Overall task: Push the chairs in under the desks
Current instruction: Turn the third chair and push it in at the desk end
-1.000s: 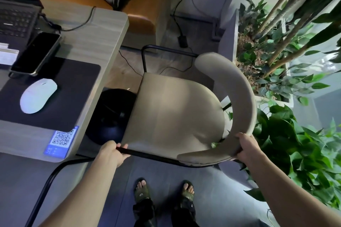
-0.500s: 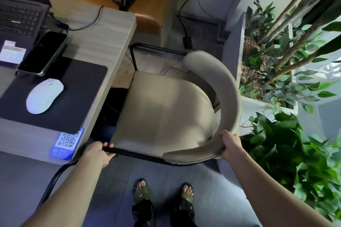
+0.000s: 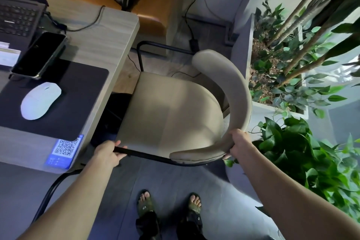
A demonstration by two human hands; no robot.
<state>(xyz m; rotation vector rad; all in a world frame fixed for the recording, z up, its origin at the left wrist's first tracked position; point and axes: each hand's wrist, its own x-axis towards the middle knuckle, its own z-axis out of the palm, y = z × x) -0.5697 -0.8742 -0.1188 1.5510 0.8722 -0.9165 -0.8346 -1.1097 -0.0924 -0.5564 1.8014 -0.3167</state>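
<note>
A beige padded chair [image 3: 171, 115] with a curved backrest and a black metal frame stands beside the right end of a light wood desk [image 3: 101, 45]. Its seat's left edge sits right at the desk's edge, partly tucked under it. My left hand [image 3: 108, 154] grips the black frame bar at the seat's near left corner. Over on the other side, my right hand [image 3: 240, 142] holds the near end of the curved backrest. The chair's legs are mostly hidden beneath the seat.
On the desk lie a white mouse [image 3: 40, 99] on a dark mat, a phone [image 3: 39, 54], a laptop [image 3: 17, 15] and a QR sticker [image 3: 65, 147]. Potted plants [image 3: 303, 152] and a white planter [image 3: 251, 76] crowd the chair's right side. Cables run on the floor behind it. My sandalled feet [image 3: 169, 204] stand near.
The chair has shifted left toward the desk with both hands on it; the dark round object under the desk is now mostly covered by the seat and desk edge.
</note>
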